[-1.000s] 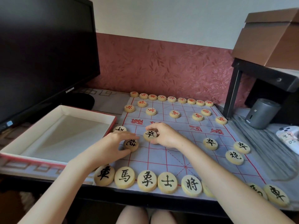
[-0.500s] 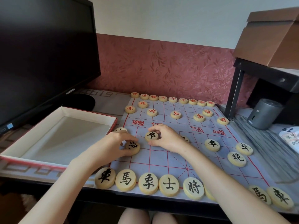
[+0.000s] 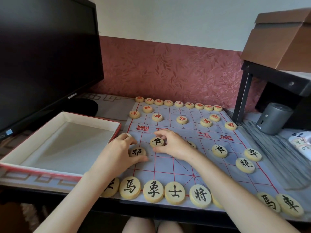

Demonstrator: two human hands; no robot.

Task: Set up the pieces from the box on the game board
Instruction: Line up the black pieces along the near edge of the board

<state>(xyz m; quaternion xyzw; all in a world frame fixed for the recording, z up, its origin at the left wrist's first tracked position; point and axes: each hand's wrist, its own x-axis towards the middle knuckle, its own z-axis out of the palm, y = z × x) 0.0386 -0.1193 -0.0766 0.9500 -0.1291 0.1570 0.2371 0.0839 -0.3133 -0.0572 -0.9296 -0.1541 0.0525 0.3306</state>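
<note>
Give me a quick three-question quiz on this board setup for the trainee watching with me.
1. True or false: the round pale wooden soldier piece pinched by the right hand bears a red character.
2. Which does the left hand grip? A. round pale wooden cannon piece B. grey metal cylinder C. black monitor
3. Fill in: the shallow white cardboard box with red rim lies to the ___ of the pale blue cloth board with red lines.

Key: 1 false, its character is black; 2 A; 3 left.
</note>
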